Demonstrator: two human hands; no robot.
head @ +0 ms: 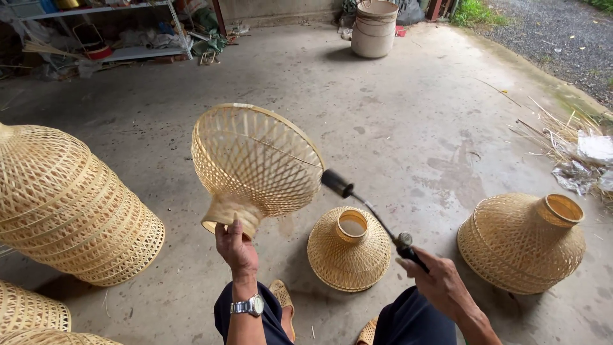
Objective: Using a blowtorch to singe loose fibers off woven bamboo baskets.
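Head view — seated person, knees and sandals at the bottom edge, concrete floor (396,115) all around. Left hand (235,246), watch on the wrist, is closed around the narrow neck of a woven bamboo shade (255,163), held up and tilted so its wide mouth faces up and away. Right hand (440,284) is wrapped around the grip of a torch wand (367,207); its dark nozzle sits just beside the shade's lower wall, perhaps touching. No flame can be made out.

On the floor: 1 small finished-looking shade (349,249) between the knees, neck up, and 1 larger shade (520,243) to the right, also neck up. A stack of nested shades (70,204) lies on its side at left. Buckets (373,29) and shelving (108,32) stand well back.

Judgement: 1 shade in hand is being worked — mid-batch. Which of the others are treated, I cannot tell.
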